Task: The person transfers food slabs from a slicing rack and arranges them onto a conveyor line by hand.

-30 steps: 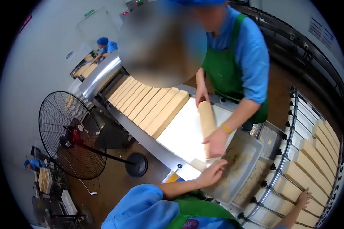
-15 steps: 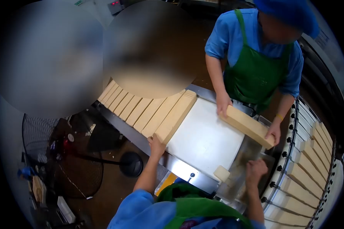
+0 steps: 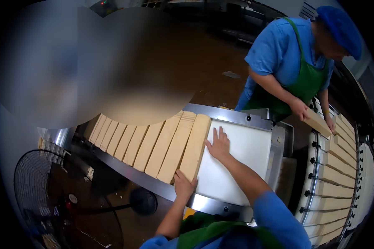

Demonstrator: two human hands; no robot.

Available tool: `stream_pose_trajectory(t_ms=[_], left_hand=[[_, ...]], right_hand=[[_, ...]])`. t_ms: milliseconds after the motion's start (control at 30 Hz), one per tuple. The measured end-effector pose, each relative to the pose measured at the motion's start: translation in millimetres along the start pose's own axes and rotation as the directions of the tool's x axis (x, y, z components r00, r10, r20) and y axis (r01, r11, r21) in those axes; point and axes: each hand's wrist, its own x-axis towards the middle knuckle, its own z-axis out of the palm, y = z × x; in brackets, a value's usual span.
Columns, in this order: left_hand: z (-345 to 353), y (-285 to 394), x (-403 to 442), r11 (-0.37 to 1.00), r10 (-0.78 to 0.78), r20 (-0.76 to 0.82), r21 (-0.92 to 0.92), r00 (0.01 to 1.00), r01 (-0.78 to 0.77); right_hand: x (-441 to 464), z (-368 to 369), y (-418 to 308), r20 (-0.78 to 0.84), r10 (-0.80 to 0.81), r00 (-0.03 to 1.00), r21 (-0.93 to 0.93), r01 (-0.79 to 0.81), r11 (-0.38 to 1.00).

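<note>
A row of long pale-yellow blocks lies side by side on a steel-edged conveyor. My left hand grips the near end of the rightmost block, fingers at its left side and thumb at its right. My right hand is open over the white belt, fingers spread and fingertips beside that block's right side; it holds nothing, and I cannot tell whether it touches the block.
Across the belt a co-worker in a blue cap and green apron holds another pale block over a curved conveyor carrying several blocks. Steel rails edge my belt. At lower left stands a wire-caged fan.
My right hand has moved from the belt's right end to beside the rightmost block. My left hand still holds the row's end block. The co-worker carried a block rightward to the curved conveyor.
</note>
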Motion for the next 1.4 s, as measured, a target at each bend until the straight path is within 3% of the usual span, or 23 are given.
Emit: stream_pose_trajectory(t_ms=[233, 400, 433, 467, 500, 533, 567, 700, 767, 800, 833, 900, 933, 1000, 1033, 1100, 1167, 1200, 1233, 1267, 1333, 1367, 1400], left_hand=[[-6, 2, 2, 0.998, 0.023, 0.11, 0.051, 0.994, -0.029], [8, -12, 2, 0.994, -0.027, 0.243, 0.11, 0.97, 0.001], [17, -24, 0, 0.991, 0.043, 0.28, 0.106, 0.959, -0.076], [8, -18, 4, 1.0, 0.023, 0.379, 0.005, 0.925, -0.028], [19, -24, -1, 0.99, 0.103, 0.33, 0.056, 0.938, -0.128], [-6, 2, 1, 0.984, 0.136, 0.332, -0.156, 0.933, -0.088], [-10, 18, -3, 0.971, 0.217, 0.377, -0.175, 0.901, -0.161], [4, 78, -21, 0.905, 0.377, 0.365, -0.341, 0.851, -0.255], [20, 104, -37, 0.885, 0.427, 0.354, -0.353, 0.832, -0.303], [29, 113, -44, 0.873, 0.46, 0.288, -0.322, 0.84, -0.367], [36, 122, -50, 0.857, 0.494, 0.214, -0.287, 0.843, -0.429], [37, 154, -69, 0.829, 0.541, 0.202, -0.293, 0.816, -0.477], [38, 170, -80, 0.766, 0.616, 0.186, -0.369, 0.765, -0.526], [33, 209, -106, 0.682, 0.702, 0.179, -0.448, 0.69, -0.578], [26, 233, -123, 0.59, 0.789, 0.197, -0.503, 0.581, -0.631], [31, 260, -161, 0.399, 0.91, 0.127, -0.528, 0.395, -0.75], [44, 278, -202, 0.118, 0.975, -0.102, -0.504, 0.195, -0.855], [56, 283, -220, -0.058, 0.975, -0.213, -0.549, 0.072, -0.834], [68, 288, -236, -0.233, 0.943, -0.33, -0.57, -0.041, -0.788], [73, 288, -250, -0.35, 0.924, -0.329, -0.53, -0.192, -0.773], [73, 292, -274, -0.459, 0.886, -0.317, -0.494, -0.339, -0.738], [66, 298, -285, -0.55, 0.805, -0.163, -0.566, -0.571, -0.614], [63, 303, -297, -0.591, 0.642, -0.025, -0.653, -0.767, -0.473]], right_hand=[[78, -15, -63, 0.166, 0.075, 0.983, 0.055, -0.085, 0.995], [72, -29, -59, 0.262, 0.205, 0.943, 0.03, -0.22, 0.975], [66, -40, -49, 0.26, 0.251, 0.932, 0.046, -0.272, 0.961], [58, -51, -37, 0.249, 0.325, 0.912, 0.046, -0.347, 0.937], [48, -62, -23, 0.234, 0.406, 0.884, 0.051, -0.428, 0.902], [36, -81, -7, 0.247, 0.487, 0.837, 0.045, -0.512, 0.858], [21, -95, 11, 0.264, 0.564, 0.783, 0.043, -0.594, 0.804], [-26, -82, 110, 0.054, 0.664, 0.746, 0.002, -0.665, 0.747], [-66, -125, 129, 0.108, 0.739, 0.665, 0.12, -0.746, 0.655], [-87, -124, 147, 0.021, 0.808, 0.589, 0.38, -0.753, 0.538], [-106, -124, 166, 0.011, 0.832, 0.555, 0.395, -0.767, 0.506], [-160, -140, 195, -0.103, 0.904, 0.414, 0.666, -0.646, 0.372], [-192, -152, 211, -0.109, 0.923, 0.369, 0.733, -0.598, 0.326], [-262, -177, 248, -0.285, 0.93, 0.234, 0.751, -0.548, 0.368], [-298, -187, 265, -0.358, 0.927, 0.109, 0.712, -0.611, 0.346], [-380, -205, 304, -0.409, 0.912, 0.016, 0.71, -0.622, 0.33], [-459, -219, 334, -0.302, 0.939, -0.162, 0.793, -0.59, 0.153], [-488, -243, 330, -0.142, 0.964, -0.224, 0.87, -0.494, 0.013], [-532, -218, 364, -0.199, 0.952, -0.234, 0.826, -0.563, 0.034], [-553, -238, 357, -0.035, 0.965, -0.26, 0.89, -0.448, -0.088], [-607, -241, 374, 0.012, 0.988, -0.152, 0.831, -0.548, -0.094], [-623, -238, 383, 0.017, 0.989, -0.15, 0.83, -0.549, -0.098], [-636, -232, 393, 0.003, 0.989, -0.15, 0.723, -0.683, -0.106]])
